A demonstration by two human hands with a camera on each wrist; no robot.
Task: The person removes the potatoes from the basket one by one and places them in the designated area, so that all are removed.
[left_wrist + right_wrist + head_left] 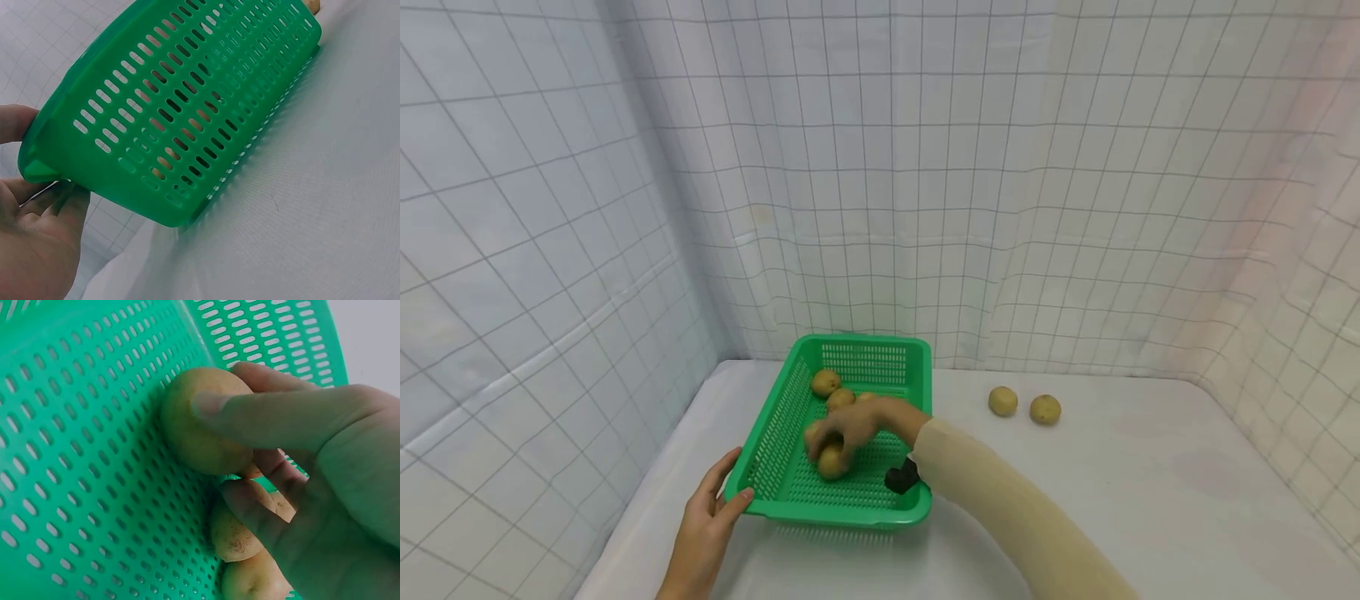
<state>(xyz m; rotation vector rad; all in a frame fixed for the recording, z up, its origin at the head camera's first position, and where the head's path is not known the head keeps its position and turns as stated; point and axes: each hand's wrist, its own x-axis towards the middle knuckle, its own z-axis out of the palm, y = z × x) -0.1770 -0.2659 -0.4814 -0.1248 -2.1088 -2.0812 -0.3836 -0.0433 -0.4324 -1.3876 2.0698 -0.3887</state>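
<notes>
A green perforated plastic basket (831,512) stands on the white-covered table, holding several potatoes. At its near left corner, my left hand (703,518) grips the rim, thumb on top and fingers beneath, as the left wrist view also shows. My right hand (856,421) reaches inside the basket and holds a potato (832,463) between thumb and fingers, close over the perforated floor. In the right wrist view the thumb lies across that potato (200,434). Other potatoes (236,531) lie by the fingers. Toward the basket's far left sits another potato (825,382).
Two potatoes, one on the left (1003,401) and one on the right (1046,409), lie on the table (1120,483) to the right of the basket. White grid-patterned curtains (880,183) enclose the table at the back and both sides.
</notes>
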